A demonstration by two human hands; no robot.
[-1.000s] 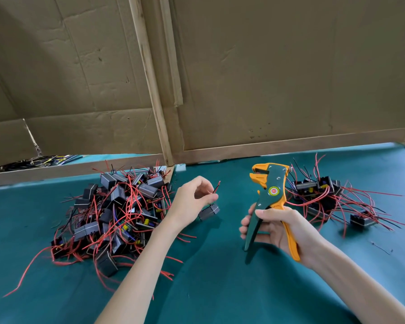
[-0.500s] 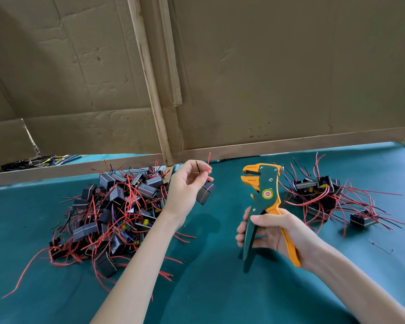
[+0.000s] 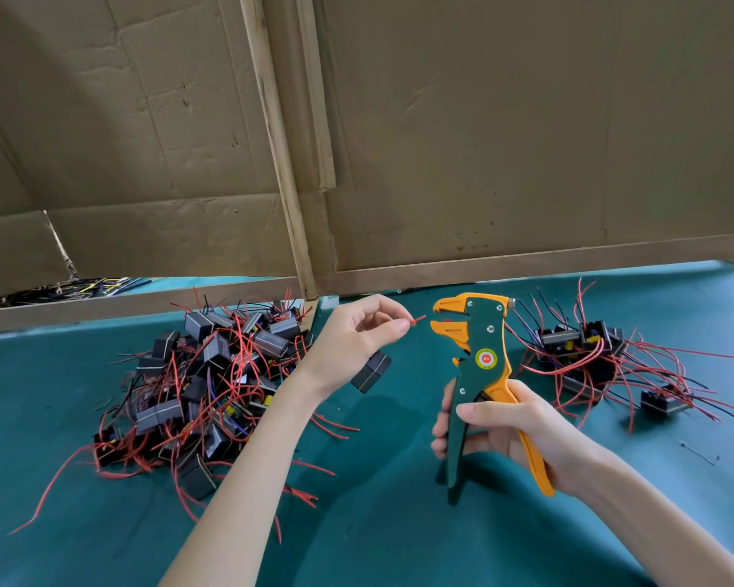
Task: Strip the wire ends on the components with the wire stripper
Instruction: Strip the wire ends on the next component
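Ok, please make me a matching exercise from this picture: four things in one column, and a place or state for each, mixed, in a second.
1 wire stripper
2 red wire end
3 black component
4 big pile of components

a on the table, left side
b pinched in the left hand
c hanging under the left hand
d gripped by the right hand

Pairs: 1-d, 2-b, 3-c, 4-a

The wire stripper [image 3: 482,362] I hold is smooth, matt plastic with shiny metal screws [image 3: 490,329]. The red wire [image 3: 419,319] I pinch has smooth plastic insulation. Beneath lies matt teal cloth [image 3: 399,535]; behind, dull creased cardboard [image 3: 526,141].
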